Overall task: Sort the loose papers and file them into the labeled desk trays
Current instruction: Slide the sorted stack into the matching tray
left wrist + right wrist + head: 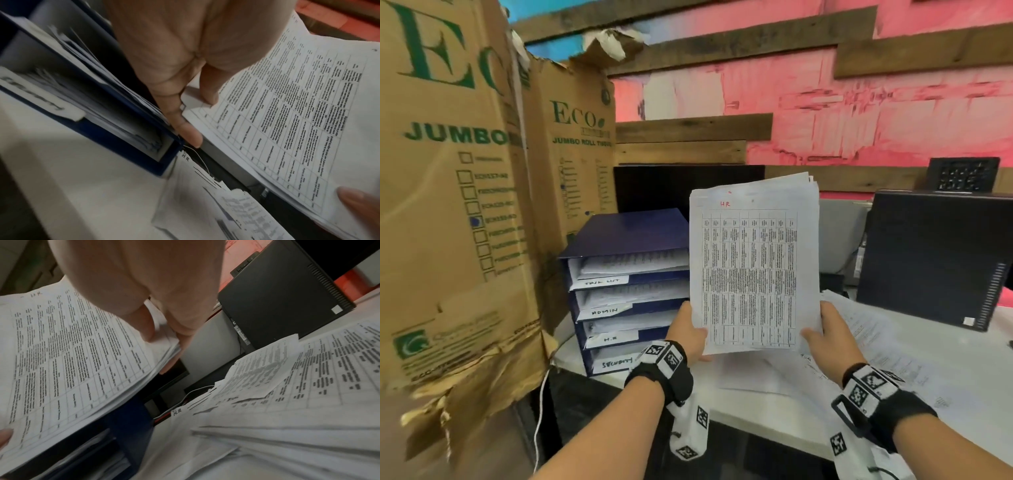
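I hold a stack of printed sheets (753, 270) upright above the desk, its top page a table marked "HR" in red. My left hand (690, 334) grips the stack's lower left corner and my right hand (828, 334) grips the lower right corner, thumbs on the front. The same stack (287, 113) (72, 356) fills both wrist views. Left of it stands a blue stack of trays (626, 291) with handwritten labels: TASK LIST, ADMIN, HR (611, 339) and SECURITY. Papers lie in each tray. More loose papers (887, 349) (298, 386) are spread on the white desk under my hands.
Two tall cardboard boxes (458, 205) stand at the left, close against the trays. A dark monitor (688, 188) sits behind the trays. A black computer case (935, 260) stands at the right on the desk. A white cable (541, 421) hangs off the desk's left edge.
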Tool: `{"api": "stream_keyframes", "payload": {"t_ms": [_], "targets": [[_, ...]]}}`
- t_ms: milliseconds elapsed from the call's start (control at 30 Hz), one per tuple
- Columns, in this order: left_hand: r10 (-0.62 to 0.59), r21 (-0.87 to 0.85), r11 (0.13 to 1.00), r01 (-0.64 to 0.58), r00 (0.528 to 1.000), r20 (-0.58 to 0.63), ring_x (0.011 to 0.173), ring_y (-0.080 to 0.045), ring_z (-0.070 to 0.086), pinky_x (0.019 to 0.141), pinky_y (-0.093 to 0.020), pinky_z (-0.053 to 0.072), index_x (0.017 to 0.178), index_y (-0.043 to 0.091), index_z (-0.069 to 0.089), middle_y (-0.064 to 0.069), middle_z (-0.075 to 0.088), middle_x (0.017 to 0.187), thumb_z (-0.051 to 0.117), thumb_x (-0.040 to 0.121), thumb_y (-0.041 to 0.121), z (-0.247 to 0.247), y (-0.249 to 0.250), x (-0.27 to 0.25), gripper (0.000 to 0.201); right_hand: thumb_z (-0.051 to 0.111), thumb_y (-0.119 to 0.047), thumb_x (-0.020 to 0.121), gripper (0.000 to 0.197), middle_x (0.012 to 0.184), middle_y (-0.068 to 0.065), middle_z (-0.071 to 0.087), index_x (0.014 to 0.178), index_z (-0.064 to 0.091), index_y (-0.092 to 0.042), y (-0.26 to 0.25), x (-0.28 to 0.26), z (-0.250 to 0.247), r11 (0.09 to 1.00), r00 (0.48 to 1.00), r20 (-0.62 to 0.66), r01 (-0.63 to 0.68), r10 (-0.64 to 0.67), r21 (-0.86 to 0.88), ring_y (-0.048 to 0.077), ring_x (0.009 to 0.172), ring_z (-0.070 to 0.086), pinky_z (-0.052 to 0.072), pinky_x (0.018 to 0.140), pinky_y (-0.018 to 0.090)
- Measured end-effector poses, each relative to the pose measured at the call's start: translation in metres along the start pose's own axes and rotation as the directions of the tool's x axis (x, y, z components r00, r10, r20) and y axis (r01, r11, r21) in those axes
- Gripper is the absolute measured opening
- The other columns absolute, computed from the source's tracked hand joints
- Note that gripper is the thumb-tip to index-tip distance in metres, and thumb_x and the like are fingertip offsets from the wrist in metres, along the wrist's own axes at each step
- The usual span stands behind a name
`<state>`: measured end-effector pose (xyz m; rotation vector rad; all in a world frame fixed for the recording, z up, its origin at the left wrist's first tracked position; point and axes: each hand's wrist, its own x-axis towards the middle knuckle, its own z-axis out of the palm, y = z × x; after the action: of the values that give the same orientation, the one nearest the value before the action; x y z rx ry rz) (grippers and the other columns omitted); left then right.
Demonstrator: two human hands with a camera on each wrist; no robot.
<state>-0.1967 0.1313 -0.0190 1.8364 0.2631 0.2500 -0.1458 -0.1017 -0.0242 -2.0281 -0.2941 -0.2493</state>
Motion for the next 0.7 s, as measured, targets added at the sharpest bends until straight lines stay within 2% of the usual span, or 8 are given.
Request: {"api": "stream_keyframes", "payload": {"t_ms": [67,133,267,367,433,533,633,700], "targets": [[0.006,0.02,1.0,-0.006,1.0,-0.01,0.095,-0.023,0.061,0.068,-0.04,0.059,0.123,0.021,0.042,0.004,0.054,0.11,0.042,0.095,-0.002,-0.017,-0.002,-0.011,0.036,0.05,0.002,0.09,0.032,0.111,-0.001,0.056,0.118,0.047,-0.015,-0.013,-0.006,0.007,1.0,1.0,0.015,0.019,-0.019,0.01,0.015,0.103,0.054,0.044,0.093,0.032],[0.06,0.078,0.995,-0.056,0.997,-0.042,0.097,-0.023,0.063,0.077,-0.04,0.058,0.122,0.015,0.048,-0.001,0.06,0.112,0.05,0.091,0.005,-0.034,-0.006,-0.016,0.032,0.051,0.006,0.087,0.037,0.112,0.0,0.058,0.119,0.05,-0.013,-0.023,-0.009,0.01,0.999,0.999,0.038,0.03,-0.031,0.031,0.016,0.104,0.056,0.046,0.092,0.033],[0.079,0.153,0.986,-0.068,0.995,-0.065,0.103,-0.019,0.063,0.093,-0.039,0.051,0.123,0.015,0.058,-0.002,0.065,0.119,0.052,0.091,0.019,-0.072,-0.018,-0.026,0.032,0.055,0.008,0.085,0.042,0.11,0.0,0.061,0.12,0.05,-0.014,-0.036,-0.019,0.018,0.997,0.969,0.247,-0.034,0.016,0.07,0.009,0.094,0.06,0.049,0.072,0.021],[0.01,0.265,0.964,-0.004,1.0,-0.024,0.104,-0.021,0.063,0.094,-0.036,0.05,0.121,0.014,0.06,-0.004,0.066,0.118,0.05,0.093,0.014,-0.094,-0.034,-0.035,0.03,0.057,0.002,0.088,0.038,0.11,0.003,0.064,0.118,0.047,-0.019,-0.039,-0.028,0.033,0.981,0.924,0.373,-0.141,0.081,0.135,0.018,0.096,0.065,0.057,0.073,0.034],[-0.022,0.31,0.951,0.015,1.0,0.02,0.107,-0.02,0.06,0.093,-0.029,0.046,0.124,0.013,0.059,-0.005,0.064,0.121,0.049,0.095,0.01,-0.104,-0.049,-0.044,0.031,0.055,0.004,0.088,0.035,0.109,0.004,0.065,0.113,0.05,-0.02,-0.041,-0.033,0.046,0.982,0.912,0.4,-0.144,0.085,0.12,0.019,0.096,0.066,0.058,0.074,0.037],[-0.112,0.384,0.919,0.09,0.993,0.035,0.108,-0.022,0.06,0.091,-0.028,0.046,0.125,0.01,0.059,-0.007,0.063,0.122,0.05,0.096,0.012,-0.115,-0.07,-0.054,0.03,0.051,0.005,0.088,0.031,0.104,0.004,0.068,0.1,0.058,-0.023,-0.042,-0.037,0.064,0.984,0.865,0.483,-0.172,0.133,0.038,0.02,0.092,0.068,0.059,0.076,0.042],[-0.198,0.427,0.889,0.165,0.98,0.033,0.105,-0.02,0.059,0.091,-0.025,0.044,0.122,0.007,0.061,-0.004,0.063,0.121,0.051,0.097,0.014,-0.126,-0.096,-0.061,0.028,0.052,0.003,0.089,0.028,0.103,0.005,0.069,0.106,0.058,-0.02,-0.043,-0.041,0.08,0.982,0.791,0.583,-0.178,0.185,-0.069,0.023,0.09,0.069,0.059,0.071,0.043],[-0.242,0.473,0.857,0.204,0.97,0.019,0.107,-0.021,0.06,0.093,-0.028,0.045,0.118,0.006,0.064,-0.005,0.064,0.12,0.052,0.096,0.018,-0.133,-0.11,-0.064,0.027,0.052,0.001,0.09,0.026,0.109,0.01,0.068,0.112,0.058,-0.011,-0.044,-0.043,0.089,0.976,0.753,0.621,-0.18,0.217,-0.123,0.028,0.093,0.069,0.058,0.073,0.048]]}}
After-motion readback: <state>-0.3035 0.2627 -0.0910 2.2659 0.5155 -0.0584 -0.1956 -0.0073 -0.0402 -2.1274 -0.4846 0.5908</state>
